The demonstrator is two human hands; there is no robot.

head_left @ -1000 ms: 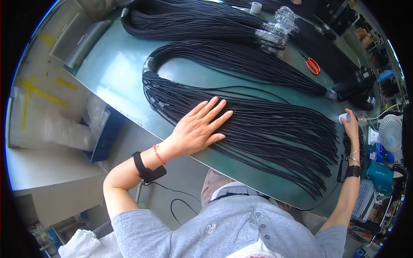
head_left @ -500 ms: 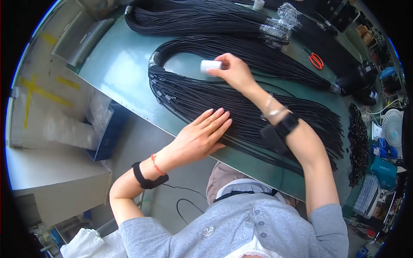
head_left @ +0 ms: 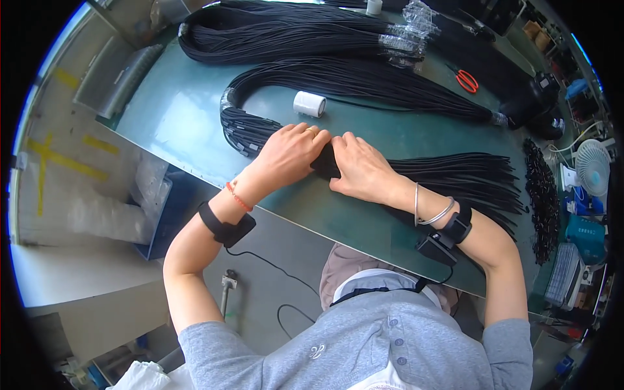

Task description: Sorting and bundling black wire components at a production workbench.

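A bundle of thin black cables point(head_left: 455, 174) lies along the near side of the green table, its loose ends fanned out to the right. Both my hands are closed around its middle, side by side: my left hand point(head_left: 290, 155) and, just right of it, my right hand point(head_left: 361, 169). Between them the cables are squeezed into a narrow bunch. To the left the bundle bends round, with clear wrapping point(head_left: 227, 99) at the bend and small pale tags on some cables. A white roll point(head_left: 307, 104) lies on its side just beyond my left hand.
Another wrapped black cable bundle point(head_left: 286, 36) lies at the back. Red-handled scissors point(head_left: 466, 80) rest at the back right. A pile of small black pieces point(head_left: 538, 201) and a white fan point(head_left: 591, 167) are at the right. A blue bin point(head_left: 162, 214) stands below the table's left edge.
My right hand has put the white roll down on the table and come to the cables. Both hands have closed on the spread cables and drawn them together.
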